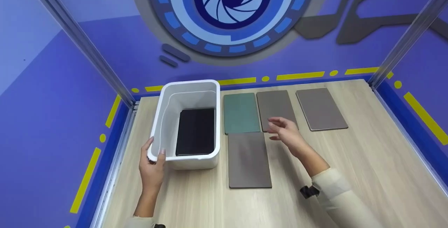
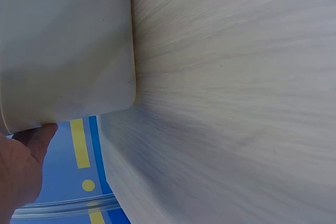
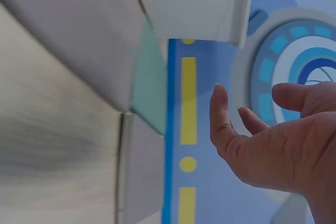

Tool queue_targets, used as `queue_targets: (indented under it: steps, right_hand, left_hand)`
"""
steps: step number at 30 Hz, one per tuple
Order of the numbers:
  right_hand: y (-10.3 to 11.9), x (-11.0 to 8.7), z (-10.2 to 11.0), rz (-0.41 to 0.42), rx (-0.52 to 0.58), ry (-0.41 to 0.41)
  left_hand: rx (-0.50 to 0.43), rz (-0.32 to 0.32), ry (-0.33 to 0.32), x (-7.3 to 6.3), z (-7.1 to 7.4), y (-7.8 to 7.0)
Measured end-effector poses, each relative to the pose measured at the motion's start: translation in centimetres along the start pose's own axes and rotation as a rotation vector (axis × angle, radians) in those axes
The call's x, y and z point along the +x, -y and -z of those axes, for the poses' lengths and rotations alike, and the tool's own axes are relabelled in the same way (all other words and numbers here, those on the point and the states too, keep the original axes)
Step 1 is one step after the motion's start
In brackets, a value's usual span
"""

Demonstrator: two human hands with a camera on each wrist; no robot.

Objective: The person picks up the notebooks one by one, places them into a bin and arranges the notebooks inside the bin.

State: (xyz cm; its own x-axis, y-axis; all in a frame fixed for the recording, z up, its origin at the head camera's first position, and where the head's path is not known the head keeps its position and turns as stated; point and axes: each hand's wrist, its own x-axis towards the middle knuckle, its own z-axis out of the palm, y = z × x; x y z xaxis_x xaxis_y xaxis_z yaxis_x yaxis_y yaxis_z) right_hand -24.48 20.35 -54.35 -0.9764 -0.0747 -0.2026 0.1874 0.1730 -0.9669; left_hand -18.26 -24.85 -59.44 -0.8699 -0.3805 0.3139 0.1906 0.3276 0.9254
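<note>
My left hand (image 1: pixel 152 172) grips the near left corner of a white plastic bin (image 1: pixel 204 163), thumb over the rim and fingers outside. The left wrist view shows fingers against the bin's wall (image 2: pixel 68 51). Inside the bin lies a flat black rectangular slab (image 1: pixel 196 132). My right hand (image 1: pixel 288 135) is raised over the table with loosely bent fingers, holding nothing; it partly covers a grey-brown slab (image 1: pixel 274 104). A green slab (image 1: pixel 241 112) lies between that one and the bin. Nearer to me is another grey-brown slab (image 1: pixel 249 161), touching the green one's near edge.
Farther right, one more grey-brown slab (image 1: pixel 322 109) lies apart on the wood-grain table (image 1: pixel 196 196). Blue printed walls (image 1: pixel 91 81) stand at the back and both sides, with metal rails (image 1: pixel 413 35) in the corners.
</note>
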Motion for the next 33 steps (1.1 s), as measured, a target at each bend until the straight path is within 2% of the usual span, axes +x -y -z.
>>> queue_targets:
  steps: [9, 21, 25, 33]
  right_hand:
    - [-4.1, -1.3, -0.3, -0.057, 0.005, -0.036]
    - [-6.7, -2.3, -1.2, -0.06, -0.106, -0.079]
    - [-7.3, -2.6, -1.6, -0.054, -0.196, -0.09]
    - [-7.6, -3.6, -3.1, -0.077, -0.503, -0.111]
  left_hand:
    - [0.006, 0.022, -0.004, 0.0, -0.1, -0.1]
    - [-0.004, 0.024, -0.006, 0.0, 0.0, -0.2]
    - [-0.008, 0.026, -0.013, 0.1, 0.1, -0.2]
    - [-0.046, 0.029, 0.011, 0.1, 0.0, 0.0]
